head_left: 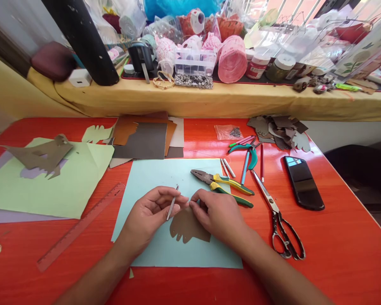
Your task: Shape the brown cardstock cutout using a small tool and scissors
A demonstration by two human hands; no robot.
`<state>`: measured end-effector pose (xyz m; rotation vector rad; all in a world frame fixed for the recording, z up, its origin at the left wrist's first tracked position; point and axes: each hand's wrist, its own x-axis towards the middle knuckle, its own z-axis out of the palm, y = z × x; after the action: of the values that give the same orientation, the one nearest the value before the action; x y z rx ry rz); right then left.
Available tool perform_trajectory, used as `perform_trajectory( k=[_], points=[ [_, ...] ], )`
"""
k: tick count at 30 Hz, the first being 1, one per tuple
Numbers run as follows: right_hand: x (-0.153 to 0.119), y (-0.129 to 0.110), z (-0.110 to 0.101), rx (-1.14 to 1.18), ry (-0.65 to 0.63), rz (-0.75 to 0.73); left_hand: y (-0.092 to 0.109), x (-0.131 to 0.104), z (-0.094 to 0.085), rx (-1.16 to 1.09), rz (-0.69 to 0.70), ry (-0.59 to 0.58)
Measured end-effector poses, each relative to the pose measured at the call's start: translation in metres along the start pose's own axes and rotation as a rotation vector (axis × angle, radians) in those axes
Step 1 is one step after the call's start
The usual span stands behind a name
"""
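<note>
My left hand [152, 212] is closed around a thin silver-grey rod [171, 206], pinched slantwise between thumb and fingers. A brown cutout piece [187, 226] with a scalloped edge and tiny holes lies just below, over a light blue sheet [149, 250]. At the cutout's upper edge, my right hand [217, 209] is closed, with thumb and index finger pinching there; anything smaller between the fingertips is hidden. The two hands' fingertips nearly meet. Beyond my right hand rest combination pliers [222, 184] with yellow and green handles.
Scissors [277, 220], a phone [305, 182] and teal-handled pliers [250, 152] lie to the right. A clear ruler [81, 226] and a pale green sheet [60, 190] are on the left. Brown sheets [149, 140] and a heap of cutouts [281, 129] lie farther back.
</note>
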<state>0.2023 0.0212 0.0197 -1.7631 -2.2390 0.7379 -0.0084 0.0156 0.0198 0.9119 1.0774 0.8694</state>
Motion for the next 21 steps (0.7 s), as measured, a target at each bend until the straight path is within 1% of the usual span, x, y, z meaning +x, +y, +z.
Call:
perform_trajectory(
  k=[2,5,7,8,11,14,21],
  points=[
    [0.000,0.000,-0.001,0.006,-0.004,0.006,0.001,-0.002,0.001,0.130,0.046,0.049],
    [0.001,-0.001,-0.002,0.006,-0.019,0.018,0.002,-0.004,0.003,0.379,0.214,0.114],
    [0.001,-0.002,-0.003,0.005,-0.029,0.025,0.002,-0.004,0.005,0.484,0.316,0.117],
    [0.001,-0.002,-0.004,0.004,-0.032,0.026,0.000,-0.004,0.006,0.513,0.346,0.105],
    [0.001,-0.002,-0.004,-0.003,-0.033,0.024,-0.006,-0.002,0.010,0.551,0.376,0.072],
    [0.001,-0.002,-0.004,-0.007,-0.033,0.018,-0.012,-0.001,0.012,0.583,0.388,0.084],
    [0.001,-0.001,-0.004,-0.017,-0.028,0.009,-0.013,0.002,0.016,0.655,0.424,0.105]
  ],
)
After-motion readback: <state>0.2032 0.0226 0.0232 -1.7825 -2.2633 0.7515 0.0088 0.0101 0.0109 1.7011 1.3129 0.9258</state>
